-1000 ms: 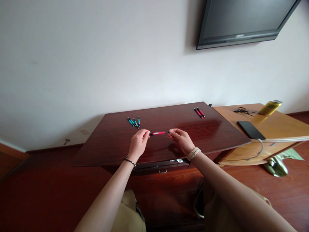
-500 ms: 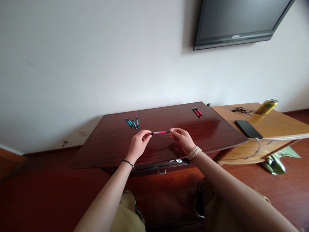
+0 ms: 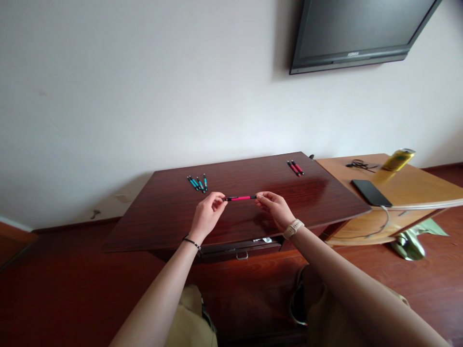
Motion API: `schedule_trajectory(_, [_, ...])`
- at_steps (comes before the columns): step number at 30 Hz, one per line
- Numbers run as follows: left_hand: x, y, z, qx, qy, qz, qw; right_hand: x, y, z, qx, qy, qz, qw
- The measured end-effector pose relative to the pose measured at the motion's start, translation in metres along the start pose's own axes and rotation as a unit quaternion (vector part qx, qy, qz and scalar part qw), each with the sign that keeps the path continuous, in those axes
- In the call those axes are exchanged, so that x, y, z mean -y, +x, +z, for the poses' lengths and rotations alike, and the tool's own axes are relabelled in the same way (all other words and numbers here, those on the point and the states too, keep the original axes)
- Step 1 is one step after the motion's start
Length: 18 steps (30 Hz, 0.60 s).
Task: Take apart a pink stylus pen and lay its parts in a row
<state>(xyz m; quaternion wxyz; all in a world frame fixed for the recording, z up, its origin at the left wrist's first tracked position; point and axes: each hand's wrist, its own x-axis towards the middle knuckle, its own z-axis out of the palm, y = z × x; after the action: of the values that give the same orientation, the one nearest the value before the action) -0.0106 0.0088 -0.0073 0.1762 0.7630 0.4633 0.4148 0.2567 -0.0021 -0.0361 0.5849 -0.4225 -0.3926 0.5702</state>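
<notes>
Between my two hands a pink pen (image 3: 240,198) with black ends is held level above the dark wooden table (image 3: 173,221). My left hand (image 3: 210,212) pinches its left end between thumb and fingers. At the other end, the thumb and fingertips of my right hand (image 3: 273,207) are closed on the black tip. Several teal pens (image 3: 197,184) lie in a loose group on the table, beyond my left hand. Two pink pens (image 3: 295,167) rest side by side near the table's far right corner.
To the right stands a lighter wooden cabinet (image 3: 430,185). On it are a black phone (image 3: 371,193) with a white cable, a coiled black cord (image 3: 360,165) and a yellow can (image 3: 398,159). Below the table's front edge is a drawer handle (image 3: 242,256). A television (image 3: 361,33) hangs on the wall.
The pink pen has been rolled about its length: the white label that faced me is gone from view, and a dark strip shows. Both hands stay in nearly the same place.
</notes>
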Motion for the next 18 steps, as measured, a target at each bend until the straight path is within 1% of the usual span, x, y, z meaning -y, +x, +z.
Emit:
schedule_trajectory(3, [-0.0002,0.0003,0.0026,0.006,-0.013,0.014,1.0,-0.0007,-0.0006,-0.0019,0.002,-0.002,0.0,1.0])
schedule_trajectory(8, [-0.0019,0.001,0.0032,0.011,-0.004,0.032,0.999,-0.0007,-0.0014,-0.0034,0.005,0.001,0.005,1.0])
schedule_trajectory(18, [-0.0026,0.0013,0.0023,0.011,0.008,0.032,0.999,-0.0022,-0.0013,-0.0013,0.009,0.004,0.003,1.0])
